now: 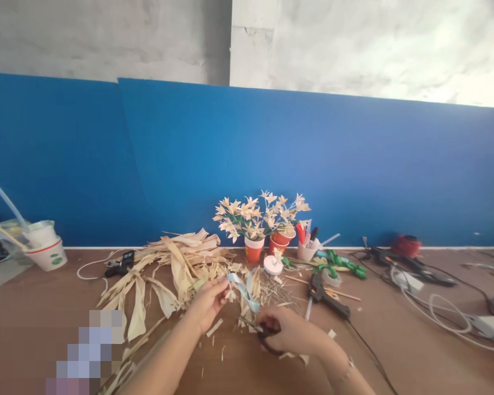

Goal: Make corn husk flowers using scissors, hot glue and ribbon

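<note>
OK | left hand (211, 300): fingers pinching small pale flower (231, 295) | right hand (288, 329): fingers curled round scissors (267, 335) | blue ribbon (238, 284) spans between hands, above desk (214, 376) | black glue gun (327, 298) lies on desk, right of scissors

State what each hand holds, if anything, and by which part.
Left hand: blue ribbon, pinched at its upper end; whether the pale flower below is also held is unclear. Right hand: scissors, by the dark handles.
</note>
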Available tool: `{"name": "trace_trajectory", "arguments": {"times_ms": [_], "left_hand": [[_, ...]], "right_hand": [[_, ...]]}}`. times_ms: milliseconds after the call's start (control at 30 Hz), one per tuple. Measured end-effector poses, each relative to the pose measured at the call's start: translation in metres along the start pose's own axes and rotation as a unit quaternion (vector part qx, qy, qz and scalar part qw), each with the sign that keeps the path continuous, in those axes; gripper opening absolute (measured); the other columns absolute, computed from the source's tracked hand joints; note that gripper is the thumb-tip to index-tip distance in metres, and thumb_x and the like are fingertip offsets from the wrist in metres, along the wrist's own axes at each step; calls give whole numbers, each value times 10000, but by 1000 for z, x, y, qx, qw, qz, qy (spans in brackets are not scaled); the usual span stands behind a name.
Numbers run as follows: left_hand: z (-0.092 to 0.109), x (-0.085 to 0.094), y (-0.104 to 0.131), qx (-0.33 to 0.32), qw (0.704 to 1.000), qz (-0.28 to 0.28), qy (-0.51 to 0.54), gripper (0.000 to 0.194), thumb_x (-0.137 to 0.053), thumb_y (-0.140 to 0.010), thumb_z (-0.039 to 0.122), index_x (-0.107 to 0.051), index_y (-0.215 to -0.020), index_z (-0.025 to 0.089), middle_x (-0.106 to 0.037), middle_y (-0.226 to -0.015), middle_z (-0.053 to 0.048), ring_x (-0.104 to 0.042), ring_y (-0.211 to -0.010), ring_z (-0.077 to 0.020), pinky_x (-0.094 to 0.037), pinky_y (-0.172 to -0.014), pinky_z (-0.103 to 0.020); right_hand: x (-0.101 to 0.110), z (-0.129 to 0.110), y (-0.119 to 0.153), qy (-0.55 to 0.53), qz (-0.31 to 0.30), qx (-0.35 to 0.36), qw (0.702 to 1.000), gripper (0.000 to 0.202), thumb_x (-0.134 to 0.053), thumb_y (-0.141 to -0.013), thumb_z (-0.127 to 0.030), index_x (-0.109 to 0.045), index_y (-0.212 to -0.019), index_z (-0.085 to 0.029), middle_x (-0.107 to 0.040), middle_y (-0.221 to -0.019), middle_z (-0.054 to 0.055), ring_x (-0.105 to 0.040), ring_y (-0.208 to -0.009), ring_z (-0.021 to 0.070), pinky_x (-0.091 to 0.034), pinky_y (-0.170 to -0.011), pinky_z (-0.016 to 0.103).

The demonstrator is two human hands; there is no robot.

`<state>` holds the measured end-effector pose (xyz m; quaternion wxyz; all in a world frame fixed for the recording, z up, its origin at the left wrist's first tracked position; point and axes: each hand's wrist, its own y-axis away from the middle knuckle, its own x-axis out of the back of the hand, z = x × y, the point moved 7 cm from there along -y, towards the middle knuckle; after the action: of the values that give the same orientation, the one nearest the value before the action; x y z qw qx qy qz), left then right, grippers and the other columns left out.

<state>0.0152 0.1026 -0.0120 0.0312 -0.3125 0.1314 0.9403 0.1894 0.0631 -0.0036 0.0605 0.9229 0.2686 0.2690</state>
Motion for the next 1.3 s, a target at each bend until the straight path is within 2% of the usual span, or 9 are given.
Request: {"name": "trace_trajectory", "arguments": {"times_ms": [133,233,333,467,633,767,967,1167,1300], "left_hand": [[-4,6,-4,12,1000,7,25,91,-694,-671,116,-653,-745,83,-562,-586,3,-489,-472,-35,-352,-389,-112],[-6,8,-5,17,999,18,37,124,-695,-675,122,-645,-788,111,-589,-621,12,-500,-454,-32,-319,-347,-109],[-7,9,-5,27,997,25,61,79,-678,-693,122,-626,-752,118,-580,-598,23,-498,-434,-29,-304,-331,-106],[-5,12,-7,25,995,30,90,50,-653,-716,115,-604,-711,118,-562,-567,28,-504,-436,-34,-312,-332,-107],[-9,15,-8,40,994,36,93,49,-649,-721,115,-600,-729,116,-567,-583,24,-497,-428,-29,-314,-331,-106],[-13,10,-6,43,996,19,74,75,-655,-711,111,-604,-766,114,-576,-619,22,-506,-446,-28,-308,-335,-107],[-17,4,-4,40,998,-4,57,106,-684,-686,138,-590,-732,123,-544,-578,38,-484,-435,-28,-292,-335,-113],[-12,4,-5,24,997,-1,73,104,-678,-694,131,-589,-747,125,-546,-586,36,-495,-451,-28,-304,-343,-106],[-16,4,-5,29,996,-3,82,114,-682,-689,117,-596,-764,121,-559,-602,29,-501,-457,-30,-325,-351,-106]], "right_hand": [[5,5,-4,-108,-30,-31,993,253,-660,-587,-228,-583,-821,-166,-571,-638,-30,-474,-530,83,-349,-480,180],[1,2,-4,-174,-46,-40,983,296,-679,-587,-264,-551,-837,-169,-555,-622,-45,-462,-479,60,-323,-435,158],[0,3,-4,-177,-49,-42,982,291,-677,-606,-275,-550,-846,-173,-558,-636,-46,-464,-464,49,-304,-407,143],[-1,15,-3,-170,-81,-49,981,336,-714,-571,-274,-579,-859,-169,-586,-678,-30,-497,-486,62,-363,-439,163],[7,16,-6,-231,-47,-42,971,342,-704,-613,-347,-591,-881,-166,-567,-672,-29,-508,-502,57,-269,-396,140],[-2,9,-11,-299,-41,-26,953,354,-713,-613,-353,-576,-876,-159,-548,-659,-39,-531,-523,61,-260,-410,146],[-15,6,-17,-283,-12,-27,959,377,-718,-596,-357,-562,-884,-170,-552,-655,-51,-517,-500,58,-222,-397,154],[-8,7,-11,-271,-48,-30,961,354,-710,-618,-347,-572,-889,-166,-547,-659,-46,-533,-519,64,-257,-410,153],[-10,9,-13,-298,-46,-27,953,362,-719,-613,-341,-559,-885,-162,-538,-650,-51,-536,-504,61,-221,-392,152]]}}
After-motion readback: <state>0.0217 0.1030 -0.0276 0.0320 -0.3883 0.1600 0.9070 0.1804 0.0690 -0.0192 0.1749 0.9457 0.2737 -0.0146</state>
